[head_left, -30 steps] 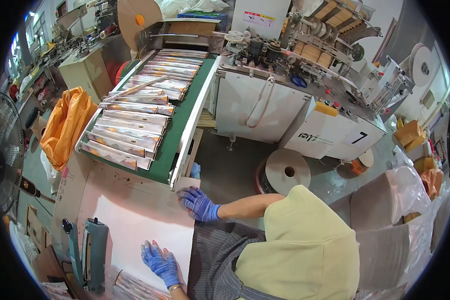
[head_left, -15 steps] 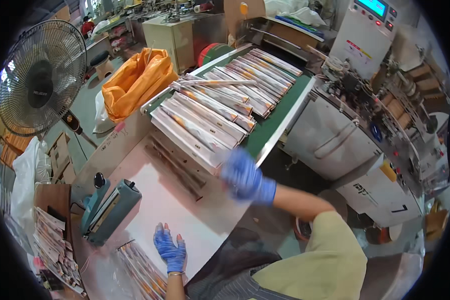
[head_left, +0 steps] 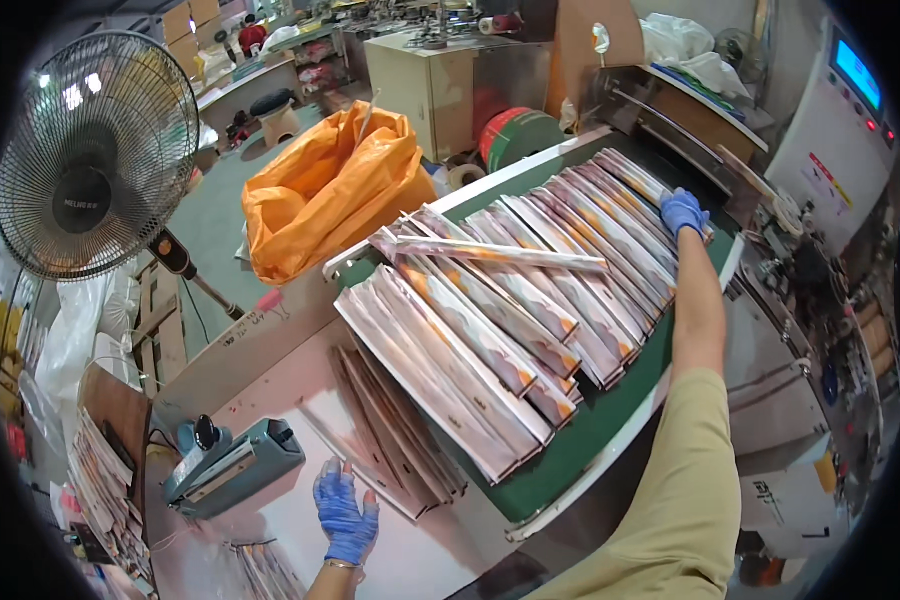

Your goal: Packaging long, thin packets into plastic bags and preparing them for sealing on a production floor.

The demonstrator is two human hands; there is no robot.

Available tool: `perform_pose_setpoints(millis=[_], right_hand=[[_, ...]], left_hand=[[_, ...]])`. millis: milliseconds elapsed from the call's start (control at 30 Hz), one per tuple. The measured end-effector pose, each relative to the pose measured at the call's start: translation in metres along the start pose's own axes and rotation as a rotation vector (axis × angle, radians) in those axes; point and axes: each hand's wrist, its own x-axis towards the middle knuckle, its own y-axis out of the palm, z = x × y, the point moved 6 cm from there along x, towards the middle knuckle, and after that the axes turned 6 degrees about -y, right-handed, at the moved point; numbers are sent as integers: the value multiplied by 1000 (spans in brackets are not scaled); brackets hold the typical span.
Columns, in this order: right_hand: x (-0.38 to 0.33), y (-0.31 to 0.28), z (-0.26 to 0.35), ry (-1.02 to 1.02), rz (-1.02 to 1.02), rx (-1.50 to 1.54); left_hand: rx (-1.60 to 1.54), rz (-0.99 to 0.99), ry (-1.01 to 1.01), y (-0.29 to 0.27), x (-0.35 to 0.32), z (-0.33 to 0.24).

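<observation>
1. right hand point(head_left: 684, 212): the arm reaches well forward along the right side of the belt point(head_left: 610, 425), elbow nearly straight; the blue glove touches the packets point(head_left: 520, 310) at the far end of their row. whether its grip is closed on any of them, i cannot tell.
2. left hand point(head_left: 345, 515): blue-gloved, palm down over the counter point(head_left: 440, 555), fingers pointing forward; its grip is released, thumb spread away from the fingers.
3. packets: long and slim, they lie side by side, partly overlapping, on the green belt; one lies crosswise on top.
4. strips point(head_left: 395, 430): brownish, on the counter by the belt's near end, near the left hand.
5. orange bag point(head_left: 335, 195): open-mouthed, left of the belt; a thin stick point(head_left: 372, 112) pokes out of it, the inside mostly hidden.
6. teal device point(head_left: 235, 468): on the counter, left of the left hand.
</observation>
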Motion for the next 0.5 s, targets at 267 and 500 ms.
perform_pose_setpoints(millis=[267,500], right_hand=[[-81,-15,144,-800,193,315],[-277,-120,248,-1058,329,532]], left_hand=[[-83,-49,2,19,20,-8],[-1575,-52,-568,46,94,34]])
